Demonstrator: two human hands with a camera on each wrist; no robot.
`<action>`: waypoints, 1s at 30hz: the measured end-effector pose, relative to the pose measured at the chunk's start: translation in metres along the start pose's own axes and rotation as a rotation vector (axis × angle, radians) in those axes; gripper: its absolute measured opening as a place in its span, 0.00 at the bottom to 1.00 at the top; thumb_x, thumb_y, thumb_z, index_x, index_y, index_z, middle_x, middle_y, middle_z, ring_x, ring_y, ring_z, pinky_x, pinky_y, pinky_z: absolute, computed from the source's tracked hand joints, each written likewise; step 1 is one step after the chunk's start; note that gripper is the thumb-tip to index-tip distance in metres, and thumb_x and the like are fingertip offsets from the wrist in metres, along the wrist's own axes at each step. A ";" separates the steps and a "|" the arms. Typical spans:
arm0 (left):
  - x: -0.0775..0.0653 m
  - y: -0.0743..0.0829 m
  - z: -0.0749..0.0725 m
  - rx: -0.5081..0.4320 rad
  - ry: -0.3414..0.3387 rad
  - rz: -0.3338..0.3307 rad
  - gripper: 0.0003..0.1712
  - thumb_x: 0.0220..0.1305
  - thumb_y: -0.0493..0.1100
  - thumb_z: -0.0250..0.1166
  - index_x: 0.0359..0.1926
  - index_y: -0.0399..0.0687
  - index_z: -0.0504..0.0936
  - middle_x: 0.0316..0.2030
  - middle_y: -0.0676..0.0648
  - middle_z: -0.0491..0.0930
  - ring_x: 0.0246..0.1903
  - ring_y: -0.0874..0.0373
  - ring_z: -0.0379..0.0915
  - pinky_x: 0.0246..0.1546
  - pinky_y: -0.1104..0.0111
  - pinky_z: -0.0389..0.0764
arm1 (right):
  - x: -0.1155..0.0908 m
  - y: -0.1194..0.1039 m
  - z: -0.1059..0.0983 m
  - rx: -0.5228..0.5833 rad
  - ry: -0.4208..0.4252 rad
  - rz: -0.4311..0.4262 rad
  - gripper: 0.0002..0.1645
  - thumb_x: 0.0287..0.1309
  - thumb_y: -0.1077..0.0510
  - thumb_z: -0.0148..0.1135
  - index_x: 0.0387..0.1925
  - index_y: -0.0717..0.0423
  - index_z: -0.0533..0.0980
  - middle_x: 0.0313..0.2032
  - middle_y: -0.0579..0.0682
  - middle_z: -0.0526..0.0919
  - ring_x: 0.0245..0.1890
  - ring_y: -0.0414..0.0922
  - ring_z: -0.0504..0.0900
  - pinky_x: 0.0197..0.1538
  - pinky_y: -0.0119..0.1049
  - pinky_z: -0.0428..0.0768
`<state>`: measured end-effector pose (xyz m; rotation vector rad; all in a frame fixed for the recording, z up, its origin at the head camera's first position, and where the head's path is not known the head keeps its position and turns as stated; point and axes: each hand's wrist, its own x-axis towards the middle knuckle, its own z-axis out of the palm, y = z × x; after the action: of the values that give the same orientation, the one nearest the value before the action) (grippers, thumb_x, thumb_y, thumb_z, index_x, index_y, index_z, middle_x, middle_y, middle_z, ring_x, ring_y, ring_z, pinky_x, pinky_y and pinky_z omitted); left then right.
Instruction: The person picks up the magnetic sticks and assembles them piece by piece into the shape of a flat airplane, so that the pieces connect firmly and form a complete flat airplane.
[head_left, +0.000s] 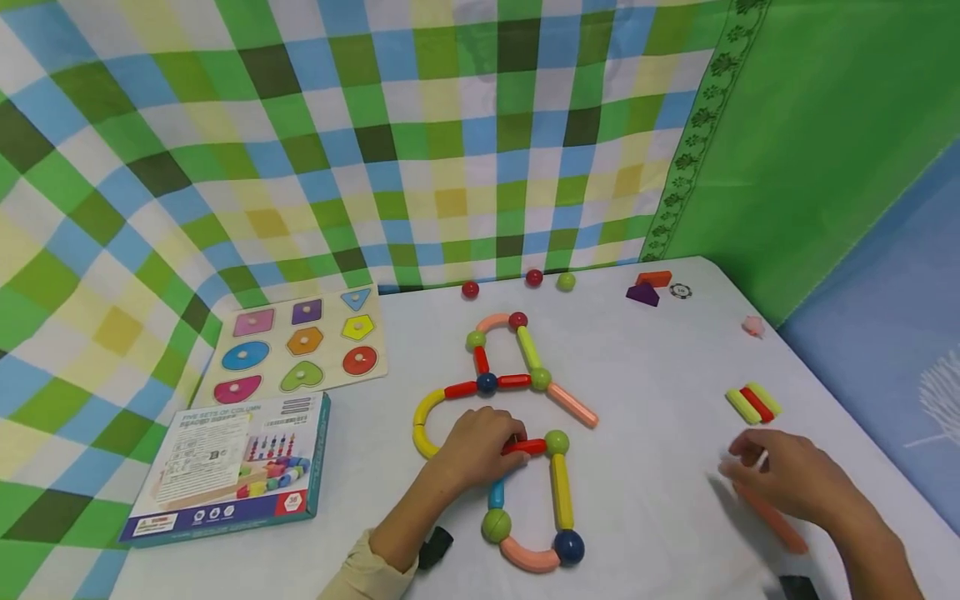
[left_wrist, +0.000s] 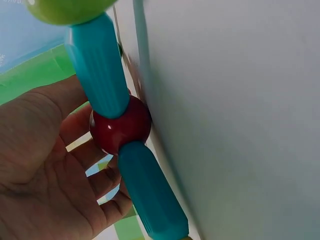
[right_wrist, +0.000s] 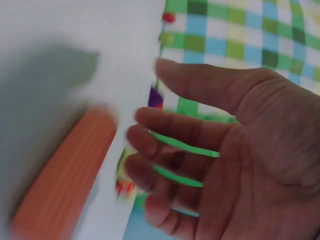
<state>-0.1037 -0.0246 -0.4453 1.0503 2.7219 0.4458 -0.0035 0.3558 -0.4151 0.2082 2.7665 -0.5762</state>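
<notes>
On the white table lies a figure of magnetic sticks and balls. My left hand (head_left: 480,446) rests over its middle, thumb and fingers pinching a red stick (head_left: 529,447) that meets a green ball (head_left: 557,442). In the left wrist view, a dark red ball (left_wrist: 120,125) joins two teal sticks (left_wrist: 152,190) in front of the curled fingers; the thumb tip is hidden. My right hand (head_left: 795,475) hovers at the right with relaxed fingers, holding nothing. Beneath it lies an orange stick (head_left: 772,518), which the right wrist view shows apart from the fingers.
A shape puzzle board (head_left: 330,333) and a boxed toy (head_left: 225,467) lie on the left. Loose red (head_left: 470,289) and green balls (head_left: 566,282) stand along the back edge. Several short sticks (head_left: 753,403) and purple and orange blocks (head_left: 643,293) lie on the right.
</notes>
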 end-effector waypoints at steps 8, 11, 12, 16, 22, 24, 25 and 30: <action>-0.001 0.002 -0.003 0.003 -0.012 -0.025 0.15 0.55 0.54 0.70 0.42 0.56 0.84 0.27 0.61 0.76 0.30 0.64 0.67 0.36 0.71 0.71 | -0.018 0.021 0.021 -0.020 -0.040 0.072 0.29 0.50 0.37 0.66 0.40 0.57 0.77 0.28 0.45 0.77 0.29 0.43 0.73 0.30 0.42 0.74; -0.002 0.003 -0.003 -0.007 -0.015 -0.017 0.14 0.55 0.54 0.70 0.42 0.56 0.84 0.28 0.61 0.76 0.31 0.64 0.67 0.36 0.70 0.71 | -0.015 0.004 0.026 -0.034 0.049 -0.029 0.25 0.55 0.38 0.63 0.37 0.56 0.78 0.28 0.44 0.78 0.29 0.42 0.74 0.33 0.43 0.77; -0.002 0.004 -0.003 -0.010 -0.016 -0.013 0.14 0.55 0.54 0.70 0.42 0.56 0.84 0.28 0.61 0.76 0.31 0.64 0.67 0.36 0.70 0.71 | -0.012 -0.005 0.028 -0.033 0.079 -0.075 0.23 0.56 0.40 0.63 0.37 0.56 0.79 0.28 0.43 0.78 0.29 0.42 0.74 0.34 0.43 0.77; -0.002 0.004 -0.002 -0.010 -0.014 0.001 0.14 0.56 0.54 0.70 0.42 0.56 0.84 0.28 0.61 0.76 0.30 0.64 0.67 0.36 0.71 0.71 | 0.004 -0.048 0.039 -0.048 0.166 -0.271 0.13 0.53 0.49 0.69 0.39 0.50 0.80 0.31 0.40 0.78 0.32 0.40 0.74 0.39 0.44 0.80; -0.002 0.002 -0.001 -0.011 -0.010 0.023 0.14 0.56 0.54 0.69 0.42 0.56 0.84 0.27 0.61 0.76 0.30 0.65 0.67 0.36 0.71 0.71 | 0.035 -0.102 0.053 -0.150 0.219 -0.470 0.18 0.46 0.55 0.74 0.43 0.43 0.82 0.37 0.38 0.78 0.39 0.40 0.73 0.44 0.42 0.79; -0.003 0.002 -0.001 -0.013 -0.009 0.033 0.14 0.57 0.53 0.69 0.42 0.56 0.84 0.27 0.61 0.75 0.30 0.65 0.67 0.36 0.72 0.71 | 0.041 -0.112 0.056 -0.167 0.221 -0.494 0.19 0.45 0.55 0.75 0.43 0.42 0.82 0.37 0.37 0.78 0.40 0.40 0.73 0.45 0.42 0.79; -0.003 0.002 -0.001 -0.012 -0.008 0.036 0.14 0.57 0.54 0.69 0.42 0.56 0.84 0.26 0.62 0.75 0.30 0.65 0.67 0.36 0.72 0.70 | 0.044 -0.116 0.057 -0.170 0.219 -0.502 0.20 0.44 0.55 0.75 0.43 0.42 0.82 0.37 0.37 0.78 0.40 0.40 0.73 0.45 0.42 0.78; -0.004 0.001 -0.003 -0.001 0.003 0.035 0.14 0.56 0.54 0.69 0.42 0.56 0.84 0.26 0.61 0.75 0.30 0.65 0.66 0.35 0.72 0.70 | 0.053 -0.128 0.060 -0.197 0.211 -0.528 0.18 0.44 0.55 0.75 0.40 0.38 0.83 0.36 0.36 0.76 0.39 0.38 0.71 0.44 0.40 0.76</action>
<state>-0.1015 -0.0270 -0.4422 1.0993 2.7096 0.4553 -0.0632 0.2190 -0.4384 -0.5513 3.0630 -0.4098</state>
